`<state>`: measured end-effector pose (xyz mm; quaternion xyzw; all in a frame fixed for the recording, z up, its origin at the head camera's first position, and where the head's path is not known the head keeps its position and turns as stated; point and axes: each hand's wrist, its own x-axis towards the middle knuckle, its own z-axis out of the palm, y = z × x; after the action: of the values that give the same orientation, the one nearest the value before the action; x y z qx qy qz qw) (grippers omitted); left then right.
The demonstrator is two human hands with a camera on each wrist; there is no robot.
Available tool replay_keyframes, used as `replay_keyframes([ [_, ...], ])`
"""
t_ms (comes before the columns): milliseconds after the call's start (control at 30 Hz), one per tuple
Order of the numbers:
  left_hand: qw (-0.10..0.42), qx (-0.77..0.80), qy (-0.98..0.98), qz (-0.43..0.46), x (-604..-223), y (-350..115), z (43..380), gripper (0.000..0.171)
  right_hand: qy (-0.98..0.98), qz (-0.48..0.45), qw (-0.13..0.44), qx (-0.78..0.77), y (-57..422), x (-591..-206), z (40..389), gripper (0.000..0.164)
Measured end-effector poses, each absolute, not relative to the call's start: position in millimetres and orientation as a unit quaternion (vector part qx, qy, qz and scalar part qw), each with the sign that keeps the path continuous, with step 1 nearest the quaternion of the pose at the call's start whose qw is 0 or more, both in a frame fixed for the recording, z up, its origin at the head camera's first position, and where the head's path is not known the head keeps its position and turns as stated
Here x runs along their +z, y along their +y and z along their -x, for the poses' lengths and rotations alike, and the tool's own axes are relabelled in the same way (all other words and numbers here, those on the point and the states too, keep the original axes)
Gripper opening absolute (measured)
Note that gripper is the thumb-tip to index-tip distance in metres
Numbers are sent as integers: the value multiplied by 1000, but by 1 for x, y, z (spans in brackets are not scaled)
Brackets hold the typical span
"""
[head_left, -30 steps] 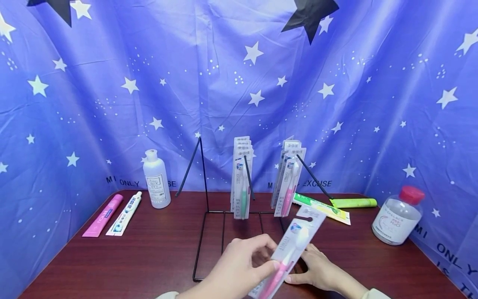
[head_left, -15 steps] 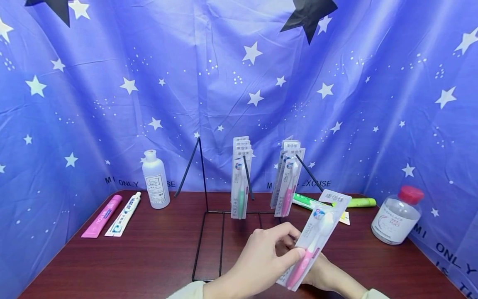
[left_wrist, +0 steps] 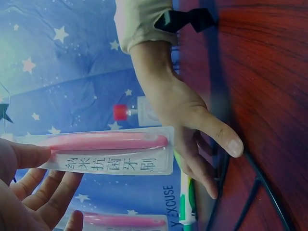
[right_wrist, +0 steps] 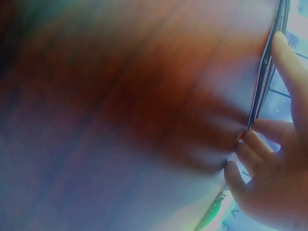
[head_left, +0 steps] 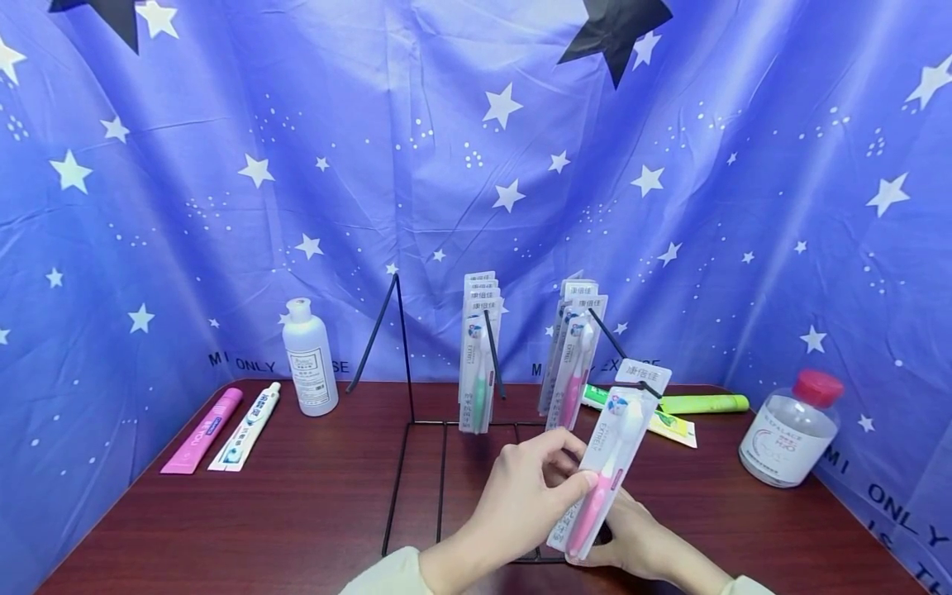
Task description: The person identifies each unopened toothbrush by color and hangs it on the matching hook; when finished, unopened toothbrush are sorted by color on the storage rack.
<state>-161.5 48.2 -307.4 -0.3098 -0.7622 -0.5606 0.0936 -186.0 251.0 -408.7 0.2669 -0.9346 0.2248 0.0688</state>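
My left hand (head_left: 524,487) pinches a packaged toothbrush (head_left: 606,471) with a pink handle between thumb and fingers. The pack tilts, and its hanging slot meets the tip of the right hook; how far the hook passes through cannot be told. Behind the pack, my right hand (head_left: 632,533) rests low with fingers spread, touching the base of the black wire rack (left_wrist: 255,185). In the left wrist view its thumb lies fairly straight beside the wire. Green-handled toothbrush packs (head_left: 479,372) hang on the middle hook, and pink-handled packs (head_left: 576,364) hang on the right one.
A white bottle (head_left: 308,359), a pink tube (head_left: 202,431) and a white toothpaste tube (head_left: 245,428) are at the left. Right of the rack lie a yellow-green tube (head_left: 706,403) and a green-and-yellow tube (head_left: 675,428), near a red-capped jar (head_left: 792,430).
My left hand has carried the toothbrush pack right and up, then slightly back left, bringing its slot to the right hook's tip. My right hand has stayed at the rack's base.
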Motion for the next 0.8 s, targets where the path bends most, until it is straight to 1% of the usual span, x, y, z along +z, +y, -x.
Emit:
replay_keyframes([
  [133, 91, -569, -765, 286, -310, 51, 171, 9, -938, -251, 38, 238, 250, -406, 186, 74],
  [333, 105, -591, -760, 250, -313, 58, 189, 10, -943, -230, -4, 241, 251, -403, 186, 85],
  [467, 122, -600, -757, 229, -313, 62, 202, 10, -947, -234, -10, 218, 250, -402, 187, 84],
  [633, 148, -596, -761, 208, -312, 65, 217, 12, -948, -254, -1, 191, 249, -400, 188, 86],
  [800, 148, -593, -769, 184, -309, 67, 226, 12, -948, -252, -6, 197, 247, -398, 188, 88],
])
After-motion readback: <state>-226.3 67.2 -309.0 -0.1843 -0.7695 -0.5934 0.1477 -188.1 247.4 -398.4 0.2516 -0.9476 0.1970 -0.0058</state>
